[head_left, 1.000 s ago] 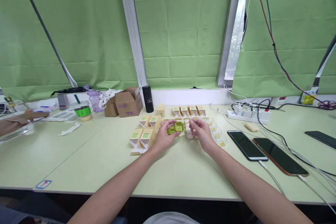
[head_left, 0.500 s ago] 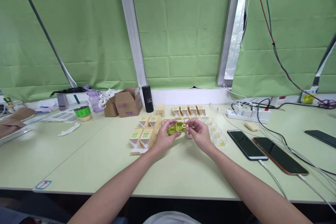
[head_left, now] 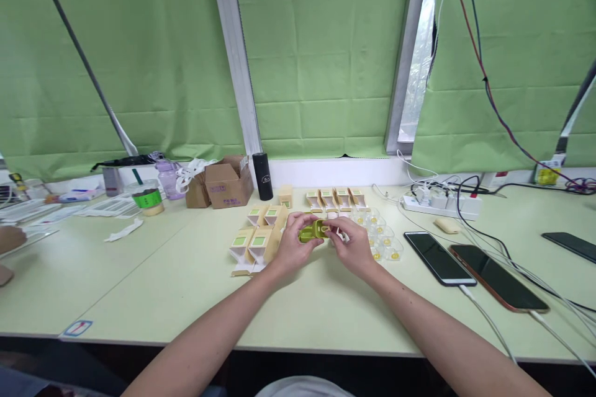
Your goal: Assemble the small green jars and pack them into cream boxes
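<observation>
Insertion, I judged: pale loop (head_left: 325, 229) at green case (head_left: 307, 234).
Left fingers (head_left: 302, 219) clasped case; right fingers (head_left: 336, 223) pinched loop; next needed steady pressing.

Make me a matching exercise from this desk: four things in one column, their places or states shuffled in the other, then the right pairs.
Things
1. Green container
2. Black flask
3. Power strip
4. Purple bottle

Places and states
A. Close beside the cardboard box, on its right
B. With plugs in it
C. To the left of the cardboard box
D. Held in the person's left hand

Pairs: 1-D, 2-A, 3-B, 4-C
</observation>
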{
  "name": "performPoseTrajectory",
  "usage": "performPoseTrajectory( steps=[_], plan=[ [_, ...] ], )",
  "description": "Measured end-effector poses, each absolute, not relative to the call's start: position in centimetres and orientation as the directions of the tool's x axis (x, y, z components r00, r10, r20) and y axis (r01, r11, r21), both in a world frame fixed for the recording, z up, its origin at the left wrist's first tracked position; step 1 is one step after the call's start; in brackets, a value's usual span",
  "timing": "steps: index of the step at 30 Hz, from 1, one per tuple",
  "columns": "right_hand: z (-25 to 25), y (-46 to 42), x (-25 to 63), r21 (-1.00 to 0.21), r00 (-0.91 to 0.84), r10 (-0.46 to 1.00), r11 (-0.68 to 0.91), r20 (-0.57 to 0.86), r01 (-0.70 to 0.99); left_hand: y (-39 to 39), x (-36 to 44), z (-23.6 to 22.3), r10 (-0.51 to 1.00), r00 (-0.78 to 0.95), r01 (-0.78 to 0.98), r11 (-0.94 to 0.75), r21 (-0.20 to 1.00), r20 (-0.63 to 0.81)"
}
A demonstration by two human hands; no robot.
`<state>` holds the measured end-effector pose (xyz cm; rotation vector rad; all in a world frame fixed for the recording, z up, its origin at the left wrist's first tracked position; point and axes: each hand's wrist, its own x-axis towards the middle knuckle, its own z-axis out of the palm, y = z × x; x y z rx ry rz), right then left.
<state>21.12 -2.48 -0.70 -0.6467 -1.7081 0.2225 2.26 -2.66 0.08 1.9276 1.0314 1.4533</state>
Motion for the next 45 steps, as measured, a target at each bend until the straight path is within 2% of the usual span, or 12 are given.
performPoseTrajectory(
  steps=[5, 10, 31, 45],
  plan=[
    [-0.78, -2.52, 21.21, -0.327, -0.165, 0.419, 0.854, 0.893, 0.404, -2.62, 2.26, -0.05, 0.802, 0.154, 0.262, -0.597, 0.758, 0.577],
    [-0.99, -2.3, 21.29, -0.254, -0.168, 0.391, 0.813, 0.905, 0.523, -2.81, 2.29, 0.06, 0.806, 0.162, 0.259, -0.591, 0.764, 0.569],
    [-1.34, -2.04, 21.33, -0.187, -0.22, 0.375, 0.791, 0.901, 0.583, -2.9, 2.13, 0.07, 0.785, 0.201, 0.246, -0.619, 0.746, 0.586],
    [-1.68, -1.64, 21.27, -0.176, -0.264, 0.364, 0.824, 0.893, 0.539, -3.09, 2.04, 0.19, 0.79, 0.223, 0.277, -0.613, 0.74, 0.571]
  ],
)
